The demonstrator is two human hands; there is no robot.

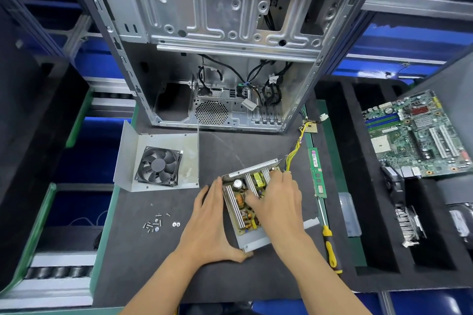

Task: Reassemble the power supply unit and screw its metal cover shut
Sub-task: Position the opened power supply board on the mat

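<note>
The power supply base, a grey metal tray, lies open on the dark mat with its circuit board inside, coils and heat sinks showing. My left hand lies flat against the tray's left wall, thumb at its near corner. My right hand rests on top of the board, fingers spread over the parts. Yellow and black wires run from the far corner. The metal cover with a black fan lies inside-up to the left. Several loose screws sit near the left hand.
An empty computer case stands behind the work area. A memory stick and a yellow-handled screwdriver lie right of the power supply. A motherboard and a heat sink rest in black foam at the right.
</note>
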